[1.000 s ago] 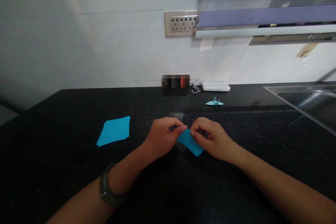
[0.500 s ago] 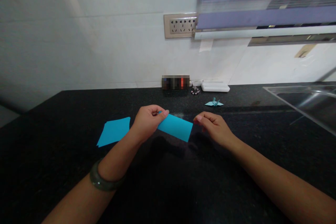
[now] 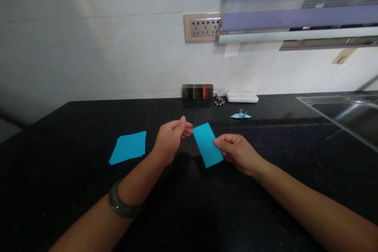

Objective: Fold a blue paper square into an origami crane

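Observation:
A blue rectangle of folded origami paper (image 3: 206, 145) is pinched along its right edge between the thumb and fingers of my right hand (image 3: 238, 151). It is held slantwise above the black countertop. My left hand (image 3: 171, 138), with a dark bangle (image 3: 122, 202) on the wrist, is beside the paper's upper left corner. Its thumb points up, apart from the fingers, and nothing is held in it; the fingertips come very near that corner. Left of this hand lies a small stack of blue paper sheets (image 3: 128, 147).
A folded paper crane (image 3: 241, 115) sits on the black countertop (image 3: 73, 126) behind my right hand. Along the wall are a blurred dark box (image 3: 197, 92), a beaded string (image 3: 219, 101) and a white plastic object (image 3: 242, 97). A metal sink (image 3: 351, 110) is at the right.
The folded paper has passed from my left hand to my right and turned more upright. My left thumb has lifted off it. The stack and the crane stay put.

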Demonstrator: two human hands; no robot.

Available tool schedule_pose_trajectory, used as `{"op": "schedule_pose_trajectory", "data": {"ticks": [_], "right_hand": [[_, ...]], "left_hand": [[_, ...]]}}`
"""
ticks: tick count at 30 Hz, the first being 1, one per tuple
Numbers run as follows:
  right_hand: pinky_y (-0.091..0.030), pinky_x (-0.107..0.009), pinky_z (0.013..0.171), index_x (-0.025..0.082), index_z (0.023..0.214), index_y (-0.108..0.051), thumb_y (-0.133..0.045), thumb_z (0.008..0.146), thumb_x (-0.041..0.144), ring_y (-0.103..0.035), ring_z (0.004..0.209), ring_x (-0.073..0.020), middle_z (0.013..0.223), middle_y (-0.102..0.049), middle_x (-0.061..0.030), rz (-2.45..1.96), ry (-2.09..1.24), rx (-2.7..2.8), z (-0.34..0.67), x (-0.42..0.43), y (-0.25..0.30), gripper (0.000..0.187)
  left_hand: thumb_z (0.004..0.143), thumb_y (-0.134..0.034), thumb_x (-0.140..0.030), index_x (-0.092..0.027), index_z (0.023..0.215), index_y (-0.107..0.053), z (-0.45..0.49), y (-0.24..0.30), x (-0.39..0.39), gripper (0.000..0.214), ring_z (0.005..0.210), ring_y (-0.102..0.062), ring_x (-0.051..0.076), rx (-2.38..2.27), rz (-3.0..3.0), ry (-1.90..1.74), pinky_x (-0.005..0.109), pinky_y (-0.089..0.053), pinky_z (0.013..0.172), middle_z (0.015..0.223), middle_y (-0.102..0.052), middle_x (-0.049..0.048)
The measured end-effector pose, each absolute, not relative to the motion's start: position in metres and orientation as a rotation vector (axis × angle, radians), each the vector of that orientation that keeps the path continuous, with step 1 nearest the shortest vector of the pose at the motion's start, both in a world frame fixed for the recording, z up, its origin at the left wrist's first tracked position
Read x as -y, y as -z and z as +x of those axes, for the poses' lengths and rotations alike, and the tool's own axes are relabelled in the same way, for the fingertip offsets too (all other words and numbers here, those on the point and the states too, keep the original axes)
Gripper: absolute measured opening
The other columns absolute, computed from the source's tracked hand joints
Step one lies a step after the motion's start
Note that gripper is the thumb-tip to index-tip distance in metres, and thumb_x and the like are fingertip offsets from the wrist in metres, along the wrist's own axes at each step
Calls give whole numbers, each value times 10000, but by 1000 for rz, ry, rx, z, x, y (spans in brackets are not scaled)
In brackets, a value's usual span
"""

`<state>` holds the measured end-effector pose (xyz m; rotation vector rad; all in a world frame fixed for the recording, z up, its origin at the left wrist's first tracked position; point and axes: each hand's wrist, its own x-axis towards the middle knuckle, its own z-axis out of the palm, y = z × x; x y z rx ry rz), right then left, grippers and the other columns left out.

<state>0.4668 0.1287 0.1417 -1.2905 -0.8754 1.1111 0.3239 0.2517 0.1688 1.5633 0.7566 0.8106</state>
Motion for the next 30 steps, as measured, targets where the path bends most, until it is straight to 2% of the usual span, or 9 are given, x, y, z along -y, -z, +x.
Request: {"op": "schedule_pose_trajectory", "data": {"ticks": [2,4,7,9,12,15,18,27,30], "right_hand": [[-177,-201,379,147,606,-515,-561,715,386,-278,371,-41,439,-386,64,-1239,-1097,823,465,-130,-141,266],[-191,-206,384,146,582,-510,-556,723,380,-297,375,-44,445,-413,53,-1232,-1091,828,463,-130,-140,278],[-214,-208,399,145,585,-530,-565,719,371,-332,397,-48,480,-455,40,-1243,-1069,857,463,-129,-138,265],[-230,-209,409,148,623,-556,-568,717,370,-352,415,-53,502,-473,35,-1254,-1035,870,463,-128,-138,241],[-241,-209,417,147,658,-572,-560,725,364,-364,426,-58,513,-484,30,-1297,-1005,906,464,-128,-139,228],[-252,-207,428,139,613,-548,-544,738,353,-366,436,-57,506,-476,30,-1372,-995,989,462,-128,-142,248],[-260,-202,442,143,538,-474,-511,760,354,-355,449,-54,485,-423,43,-1420,-962,1097,461,-128,-144,308],[-258,-198,423,150,503,-422,-449,794,375,-329,426,-55,457,-398,43,-1469,-1014,1297,459,-124,-142,369],[-302,-205,447,152,519,-444,-346,846,357,-375,454,-70,481,-418,25,-1502,-794,1411,460,-124,-141,398]], "left_hand": [[719,-460,-512,-116,910,-592,325,-167,-247,459,623,-547,116,-705,1497,-661,256,-424,596,777,-620,74],[671,-560,-463,-106,940,-582,326,-165,-240,447,645,-546,118,-630,1495,-494,259,-427,621,788,-611,75],[602,-661,-382,-128,1032,-528,328,-161,-231,516,676,-546,125,-699,1449,-519,257,-428,608,872,-590,78],[636,-630,-396,-141,1065,-506,329,-160,-229,514,688,-553,137,-687,1376,-488,275,-435,606,891,-585,83],[697,-564,-404,-110,949,-569,329,-158,-230,387,676,-559,144,-535,1288,-360,306,-441,641,815,-600,80],[678,-593,-376,-96,790,-601,328,-155,-232,302,639,-555,143,-518,1292,-369,314,-438,649,709,-601,56],[661,-611,-365,-98,721,-594,327,-152,-233,274,617,-554,147,-576,1287,-392,320,-437,630,650,-587,38],[709,-572,-337,-109,742,-577,329,-157,-227,231,566,-545,127,-493,1066,-393,309,-457,587,623,-575,27],[741,-538,-316,-102,807,-580,330,-159,-228,228,617,-573,155,-499,980,-377,335,-470,618,675,-604,60]]}}
